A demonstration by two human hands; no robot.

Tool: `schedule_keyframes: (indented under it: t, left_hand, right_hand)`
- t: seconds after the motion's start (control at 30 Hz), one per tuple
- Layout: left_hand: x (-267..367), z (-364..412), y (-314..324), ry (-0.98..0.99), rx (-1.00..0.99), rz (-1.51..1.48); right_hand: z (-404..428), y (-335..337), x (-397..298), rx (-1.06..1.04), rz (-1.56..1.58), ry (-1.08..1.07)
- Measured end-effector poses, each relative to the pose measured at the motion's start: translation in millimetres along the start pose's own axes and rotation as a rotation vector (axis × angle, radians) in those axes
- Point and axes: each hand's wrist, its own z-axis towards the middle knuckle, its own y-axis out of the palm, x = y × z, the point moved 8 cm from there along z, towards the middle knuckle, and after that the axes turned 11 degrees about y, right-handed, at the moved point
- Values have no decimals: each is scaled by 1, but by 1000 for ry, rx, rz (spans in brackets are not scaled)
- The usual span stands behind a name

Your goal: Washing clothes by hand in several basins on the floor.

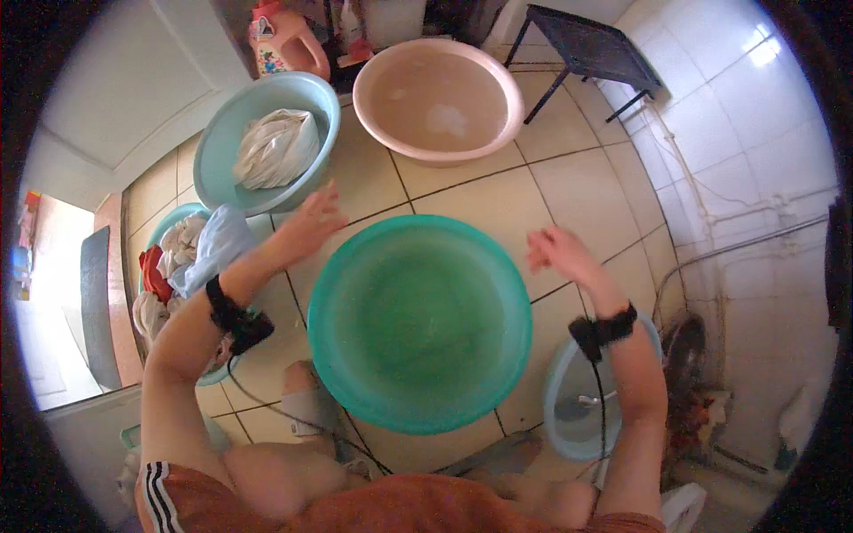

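A large green plastic basin stands on the floor right in front of me, with liquid in it that looks greenish. My left hand is raised past its upper left rim, holding nothing, with the fingers spread. Close to that hand is the rim of a light blue basin that contains a bundle of pale wet-looking cloth. On the other side, my right hand hovers off the green basin's upper right rim. It is blurred, fingers loosely bent and apart, with nothing in them.
A pink basin of cloudy water stands ahead, near a black folding stool or table. Mixed laundry fills a basin at left. A pink detergent jug stands behind. At right is a smaller blue basin. Wrist-strap cables hang down.
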Motion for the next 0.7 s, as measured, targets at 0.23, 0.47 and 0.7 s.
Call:
schedule_keyframes:
  t: [0.23,0.47,0.7]
  left_hand:
    - [-74,119,-16,-385,458,-1092]
    - [-62,154,-7,-243,595,-851]
    - [-64,149,-12,-307,609,-929]
  right_hand:
    - [93,0,-108,-501,897,-104]
    - [163,14,-94,-285,1228,-54]
    - [148,14,-92,-318,1136,-65]
